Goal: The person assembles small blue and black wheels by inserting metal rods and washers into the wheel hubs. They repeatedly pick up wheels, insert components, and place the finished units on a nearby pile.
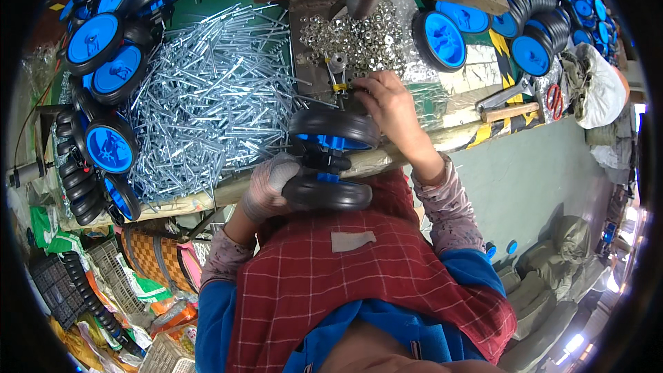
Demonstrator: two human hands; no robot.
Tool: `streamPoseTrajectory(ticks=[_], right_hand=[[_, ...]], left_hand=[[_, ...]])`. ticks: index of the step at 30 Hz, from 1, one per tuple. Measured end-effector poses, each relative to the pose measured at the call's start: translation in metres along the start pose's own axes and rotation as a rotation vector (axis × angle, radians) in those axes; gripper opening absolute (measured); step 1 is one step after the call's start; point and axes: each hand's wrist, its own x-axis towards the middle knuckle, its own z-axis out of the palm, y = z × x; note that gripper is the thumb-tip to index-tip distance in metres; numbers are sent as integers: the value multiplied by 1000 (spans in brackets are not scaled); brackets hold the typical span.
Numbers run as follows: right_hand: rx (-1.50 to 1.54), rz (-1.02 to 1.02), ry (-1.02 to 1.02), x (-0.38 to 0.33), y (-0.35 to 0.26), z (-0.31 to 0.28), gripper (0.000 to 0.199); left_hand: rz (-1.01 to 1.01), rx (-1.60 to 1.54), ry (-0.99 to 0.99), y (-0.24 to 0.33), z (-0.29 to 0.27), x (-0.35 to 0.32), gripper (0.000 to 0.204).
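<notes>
In front of my apron is a pair of black-tyred wheels with blue hubs, an upper wheel (334, 126) and a lower wheel (328, 195), joined by a black middle piece (326, 160). My left hand (268, 188), in a pale glove, is closed on the lower wheel's left side. Just beyond the upper wheel, the bare fingers of my right hand (388, 102) are pinched together beside a small metal fixture (338, 63) with a yellow band. What they pinch, if anything, is too small to make out.
Long metal bolts (210, 97) lie heaped on the bench's left, small shiny nuts (380, 38) behind the fixture. Blue-hubbed wheels (94, 40) crowd the left edge, with more wheels (444, 40) at right. Red-handled scissors (554, 101) and a wooden handle (510, 112) lie near the right edge.
</notes>
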Motion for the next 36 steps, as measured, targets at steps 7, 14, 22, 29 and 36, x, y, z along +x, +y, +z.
streamPoseTrajectory(ticks=[7, 14, 22, 29, 36], right_hand=[[186, 227, 46, 13, -9, 4, 11], [430, 526, 99, 43, -15, 19, 9], [423, 574, 79, 43, -11, 15, 15], [572, 461, -199, 18, -15, -22, 30], [644, 407, 38, 13, 8, 9, 27]], left_hand=[[22, -107, 73, -9, 3, -4, 48], [-36, -78, 24, -15, 4, -13, 55], [-87, -124, -34, -10, -1, -7, 57], [-565, -310, 88, 18, -13, 13, 65], [-450, -333, 108, 11, -40, 139, 44]])
